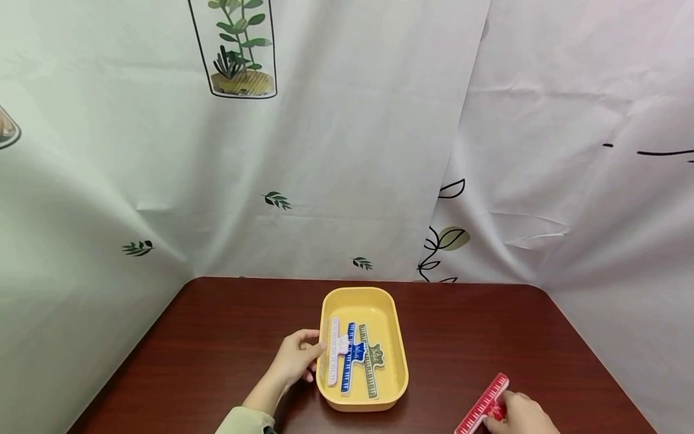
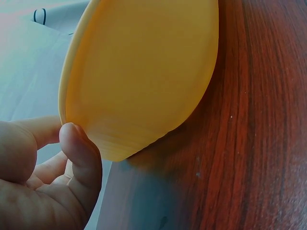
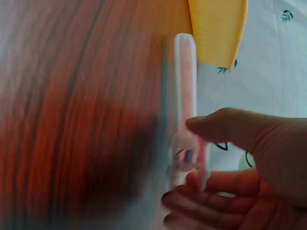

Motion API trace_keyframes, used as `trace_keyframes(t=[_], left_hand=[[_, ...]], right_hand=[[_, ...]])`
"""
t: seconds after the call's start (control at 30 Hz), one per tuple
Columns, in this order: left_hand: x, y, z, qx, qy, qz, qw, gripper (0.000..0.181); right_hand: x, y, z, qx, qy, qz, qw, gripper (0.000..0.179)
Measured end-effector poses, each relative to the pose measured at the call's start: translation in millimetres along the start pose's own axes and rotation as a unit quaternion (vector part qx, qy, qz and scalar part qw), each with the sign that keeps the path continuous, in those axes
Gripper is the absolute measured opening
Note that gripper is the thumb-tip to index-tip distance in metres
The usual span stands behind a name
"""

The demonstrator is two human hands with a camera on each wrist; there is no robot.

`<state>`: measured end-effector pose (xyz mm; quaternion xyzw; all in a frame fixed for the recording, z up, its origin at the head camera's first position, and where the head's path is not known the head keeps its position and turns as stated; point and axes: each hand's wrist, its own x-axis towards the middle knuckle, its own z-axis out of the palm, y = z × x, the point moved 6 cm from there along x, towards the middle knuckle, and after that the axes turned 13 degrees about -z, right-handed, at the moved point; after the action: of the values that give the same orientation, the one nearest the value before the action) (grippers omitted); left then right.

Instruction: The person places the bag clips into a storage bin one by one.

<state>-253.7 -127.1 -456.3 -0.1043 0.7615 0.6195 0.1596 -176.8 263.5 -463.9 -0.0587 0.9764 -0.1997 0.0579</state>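
A yellow rectangular tray (image 1: 402, 361) stands on the table. Its left rim is pinched between the thumb and fingers of my left hand (image 1: 293, 358), and the left wrist view has the thumb (image 2: 79, 148) right at the edge. Inside, side by side, lie a pale pink long clip (image 1: 333, 355), a blue one (image 1: 347, 367) and a grey-green one (image 1: 370, 371), each with striped markings and a shaped grip tab. To the right of the tray, my right hand (image 1: 523, 413) holds a red long clip (image 1: 482, 405) by its tab. That clip (image 3: 186, 81) is blurred in the right wrist view.
The dark red-brown wooden table (image 1: 244, 313) has rounded far corners. White cloth (image 1: 352, 150) printed with plants hangs behind it and along both sides. Bare tabletop lies between the tray and my right hand.
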Motion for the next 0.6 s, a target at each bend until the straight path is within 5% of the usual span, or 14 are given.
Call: trace_keyframes(t=[0.2,0.6], left_hand=[[1.3,-1.1,-0.6,0.000,0.002,-0.003,1.0000,0.045],[0.2,0.3,-0.2,0.004,-0.001,0.000,1.0000,0.046]], right_hand=[[10.8,-8,-7,-0.024,0.022,-0.050,0.9982,0.043],[22.3,-22,-23,-0.030,0.055,-0.081,0.9948,0.041]])
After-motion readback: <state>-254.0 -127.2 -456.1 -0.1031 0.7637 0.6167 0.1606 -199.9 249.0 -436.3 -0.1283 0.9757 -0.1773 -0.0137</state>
